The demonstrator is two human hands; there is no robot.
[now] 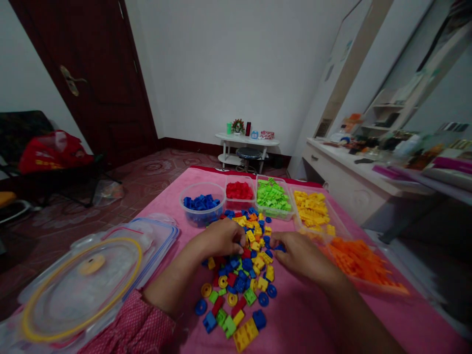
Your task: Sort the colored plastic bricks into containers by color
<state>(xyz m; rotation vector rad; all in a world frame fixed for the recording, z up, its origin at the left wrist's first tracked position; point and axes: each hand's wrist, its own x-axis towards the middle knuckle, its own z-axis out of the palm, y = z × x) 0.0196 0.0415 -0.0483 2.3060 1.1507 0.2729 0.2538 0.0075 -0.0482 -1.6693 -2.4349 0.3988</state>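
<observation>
A mixed pile of plastic building bricks [241, 282] in blue, yellow, red and green lies along the table, with several small wheels among them. My left hand [221, 238] is over the pile's left side, its fingers curled in and pressed together at the bricks; what they hold, if anything, is hidden. At the right edge of the pile is my right hand [300, 250], thumb and fingers closed around a blue brick [280, 247]. Behind the pile stand a round tub of blue bricks [202, 202], a box of red bricks [239, 191] and a box of green bricks [272, 195].
On the right are a box of yellow bricks [311, 209] and a box of orange bricks [363, 260]. Stacked clear lids [84, 285] lie on the left of the pink cloth [295, 319]. A white desk [342, 157] runs along the right, beyond the table.
</observation>
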